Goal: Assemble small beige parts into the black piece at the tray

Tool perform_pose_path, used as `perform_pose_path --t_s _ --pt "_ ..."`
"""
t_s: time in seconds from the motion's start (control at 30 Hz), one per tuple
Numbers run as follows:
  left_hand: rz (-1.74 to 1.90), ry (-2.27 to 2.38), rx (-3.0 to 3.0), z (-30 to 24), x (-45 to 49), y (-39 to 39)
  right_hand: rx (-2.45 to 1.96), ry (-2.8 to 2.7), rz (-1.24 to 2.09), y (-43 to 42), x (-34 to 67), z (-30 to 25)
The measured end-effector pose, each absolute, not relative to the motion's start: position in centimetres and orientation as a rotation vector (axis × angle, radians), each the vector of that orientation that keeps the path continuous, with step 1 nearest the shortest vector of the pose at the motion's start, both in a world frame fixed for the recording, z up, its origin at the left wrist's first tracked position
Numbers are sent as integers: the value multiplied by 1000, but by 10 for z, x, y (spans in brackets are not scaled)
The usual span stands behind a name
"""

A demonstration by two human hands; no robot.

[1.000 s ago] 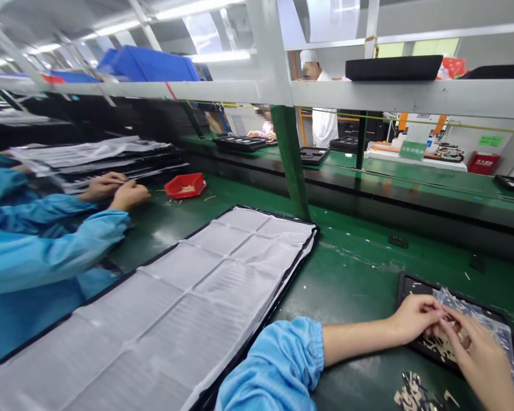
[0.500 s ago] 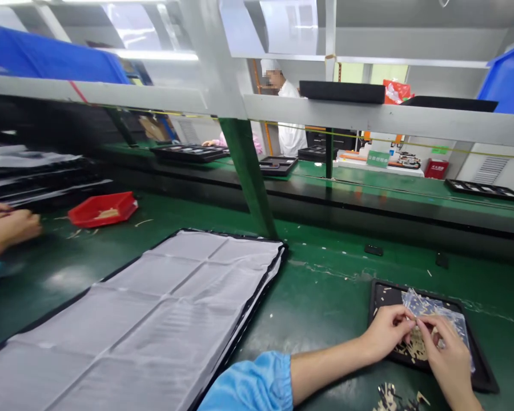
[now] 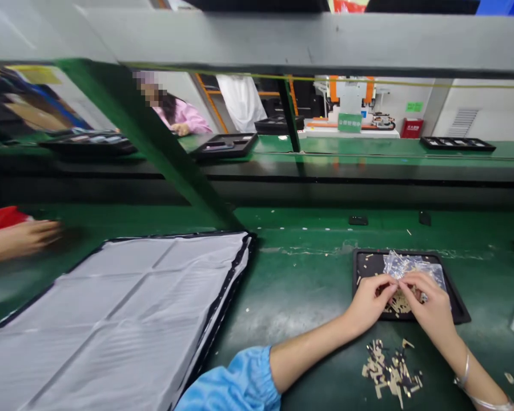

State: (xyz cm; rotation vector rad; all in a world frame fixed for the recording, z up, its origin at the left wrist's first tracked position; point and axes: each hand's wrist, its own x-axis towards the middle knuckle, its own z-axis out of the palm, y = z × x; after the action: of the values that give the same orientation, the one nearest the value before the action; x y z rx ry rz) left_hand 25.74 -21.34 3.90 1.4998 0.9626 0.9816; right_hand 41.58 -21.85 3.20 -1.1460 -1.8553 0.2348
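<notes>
Hands: the left hand (image 3: 370, 297) and the right hand (image 3: 428, 302) are held close together, with their fingertips met.
Left fingers (image 3: 385, 281): curled and pinched closed at the near edge of the bag (image 3: 405, 264); whether the bag or a small piece is nipped cannot be told.
Right fingers (image 3: 412, 283): bent and pinched closed against the left fingertips; their grasp is likewise hidden.
Bag: clear and crumpled, laid just beyond the fingertips and touched by them.
Tray (image 3: 459, 310): black and shallow, spread beneath both sets of fingers.
Parts (image 3: 396, 303): small gold pieces are seen inside the tray, directly under the fingers.
Pile (image 3: 389, 374): loose pieces are scattered on the belt (image 3: 308, 285), outside the tray, on the wrist side of the fingers.
Bracelet (image 3: 465, 371): worn behind the right fingers, at the wrist.
Sheet (image 3: 124, 319): white and creased, set in a black frame, well to the left of the left fingers.
Co-worker's hand (image 3: 29, 237): blurred, far to the left of the fingers, beyond the sheet and beside a red bin (image 3: 0, 218).
</notes>
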Motion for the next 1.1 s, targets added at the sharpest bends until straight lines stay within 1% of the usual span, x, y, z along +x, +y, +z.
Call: perform_pose_path --t_s 0.6,0.87,1.1 --pt "935 1009 1654 35 257 -215 -1081 -2004 38 -225 413 42" --pt "890 917 1499 41 255 -213 -1090 -2005 -51 -226 411 36" --pt "934 853 1264 39 254 -211 -1199 -1869 -170 -219 420 41"
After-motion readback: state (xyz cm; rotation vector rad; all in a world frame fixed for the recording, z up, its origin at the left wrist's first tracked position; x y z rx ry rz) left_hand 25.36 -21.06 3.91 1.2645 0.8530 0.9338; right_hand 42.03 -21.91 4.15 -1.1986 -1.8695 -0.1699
